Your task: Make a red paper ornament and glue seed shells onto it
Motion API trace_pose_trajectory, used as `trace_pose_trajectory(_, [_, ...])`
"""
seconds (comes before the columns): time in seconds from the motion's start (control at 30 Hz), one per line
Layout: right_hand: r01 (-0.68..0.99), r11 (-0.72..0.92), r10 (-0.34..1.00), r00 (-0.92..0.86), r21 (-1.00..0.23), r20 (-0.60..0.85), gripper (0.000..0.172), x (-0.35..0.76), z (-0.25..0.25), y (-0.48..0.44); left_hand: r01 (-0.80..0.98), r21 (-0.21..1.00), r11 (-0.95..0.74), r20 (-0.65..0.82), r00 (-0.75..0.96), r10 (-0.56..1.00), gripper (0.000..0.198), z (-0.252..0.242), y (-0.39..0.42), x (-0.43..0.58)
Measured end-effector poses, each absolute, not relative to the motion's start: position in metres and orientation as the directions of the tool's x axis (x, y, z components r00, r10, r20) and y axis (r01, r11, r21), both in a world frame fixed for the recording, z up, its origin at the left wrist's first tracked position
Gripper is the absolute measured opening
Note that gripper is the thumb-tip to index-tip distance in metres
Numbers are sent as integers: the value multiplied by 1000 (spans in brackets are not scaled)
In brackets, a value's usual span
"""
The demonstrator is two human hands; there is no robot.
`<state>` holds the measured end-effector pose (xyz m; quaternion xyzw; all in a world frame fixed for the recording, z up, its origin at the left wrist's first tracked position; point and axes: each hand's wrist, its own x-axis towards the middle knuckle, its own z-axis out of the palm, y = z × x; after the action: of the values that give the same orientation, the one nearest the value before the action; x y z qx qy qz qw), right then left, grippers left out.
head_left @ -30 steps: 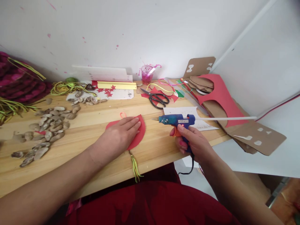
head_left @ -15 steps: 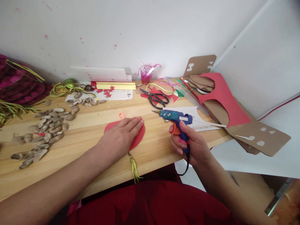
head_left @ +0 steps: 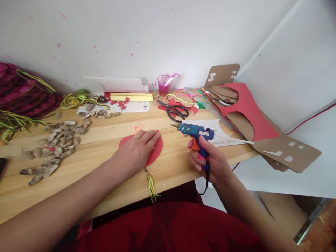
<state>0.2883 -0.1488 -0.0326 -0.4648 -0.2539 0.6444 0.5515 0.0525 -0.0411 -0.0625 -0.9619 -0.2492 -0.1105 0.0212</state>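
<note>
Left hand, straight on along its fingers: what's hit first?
Probably the nozzle of the glue gun; depth is unclear, so the left hand might pass beneath it.

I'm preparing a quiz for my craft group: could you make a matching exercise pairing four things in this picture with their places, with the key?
1. blue glue gun with orange trigger
2. rounded red paper-like piece
3. black-handled metal scissors
4. pink-stained clear cup

A. beneath the left hand
B. beside the white wall
C. in the right hand
D. partly over red scraps

Pairs: 1-C, 2-A, 3-D, 4-B
</note>
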Motion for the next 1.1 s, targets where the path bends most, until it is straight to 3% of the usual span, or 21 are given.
trace_pose_trajectory(0.37, [-455, -234, 955, 60, -859, -292, 42, 287, -34, -150, 491, 19, -871, 276, 835, 476, 54, -67, -43, 52])
trace_pose_trajectory(0.57, [-475, -230, 957, 49, -849, -287, 41, 288, -35, -149, 471, 4, -882, 219, 860, 460, 51, -59, -42, 53])
trace_pose_trajectory(0.77, [-490, -203, 964, 52, -847, -261, 41, 288, -36, -148, 323, 79, -943, 238, 913, 333, 53, -65, -41, 44])
trace_pose_trajectory(1.1, [-531, -151, 972, 74, -834, -223, 40, 287, -40, -148, 296, 274, -915, 172, 921, 349, 48, -65, -41, 39])
